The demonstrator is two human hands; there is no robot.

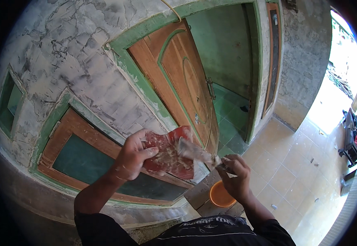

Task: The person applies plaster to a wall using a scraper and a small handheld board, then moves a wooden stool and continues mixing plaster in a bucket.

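Two bare hands, one board, one scraper, one bucket and one door [186, 82]: I am standing near a person at work. The board [164, 160] is in front of the door's lower part, red, flat and roughly four-sided, its face smeared with pale paste in streaks and lumps. The left hand [135, 153] grips its edge, thumb on top. The right hand [236, 174] is closed around the handle of the scraper [197, 153], whose paste-coated blade lies over the board. The hands are apart. Below the door is the orange bucket [217, 199]; left of it, a patchy grey-white wall [80, 61].
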